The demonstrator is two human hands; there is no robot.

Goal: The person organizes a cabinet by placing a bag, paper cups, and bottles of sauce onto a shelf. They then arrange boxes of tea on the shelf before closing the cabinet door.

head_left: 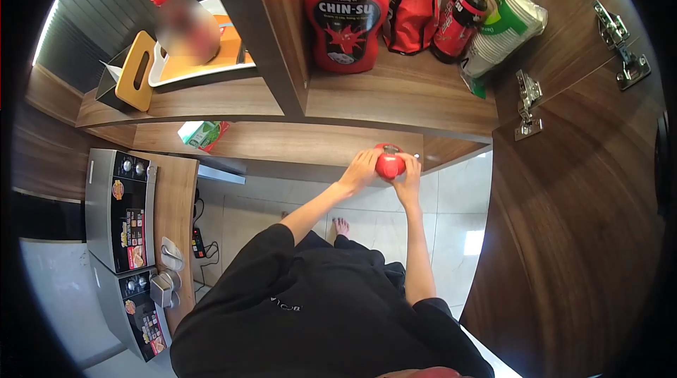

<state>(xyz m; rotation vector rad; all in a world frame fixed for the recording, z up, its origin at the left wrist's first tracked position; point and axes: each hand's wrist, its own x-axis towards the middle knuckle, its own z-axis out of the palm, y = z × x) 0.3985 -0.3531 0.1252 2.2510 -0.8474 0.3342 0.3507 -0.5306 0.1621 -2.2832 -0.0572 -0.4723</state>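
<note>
Both my hands hold a small red container (389, 163) in front of the lower wooden shelf (282, 142). My left hand (362, 168) grips its left side. My right hand (409, 172) wraps its right side and underside. The container's top shows a lighter round lid. Above it, on the upper shelf (402, 99), stands a large red CHIN-SU sauce bottle (346, 13), well apart from my hands.
A red bag (415, 1), dark sauce bottles (462, 15) and a stack of paper cups (504, 22) share the upper shelf. An open cabinet door (578, 187) with hinges stands right. Two ovens (120, 209) sit at left. A tissue box (202, 135) lies on the lower shelf.
</note>
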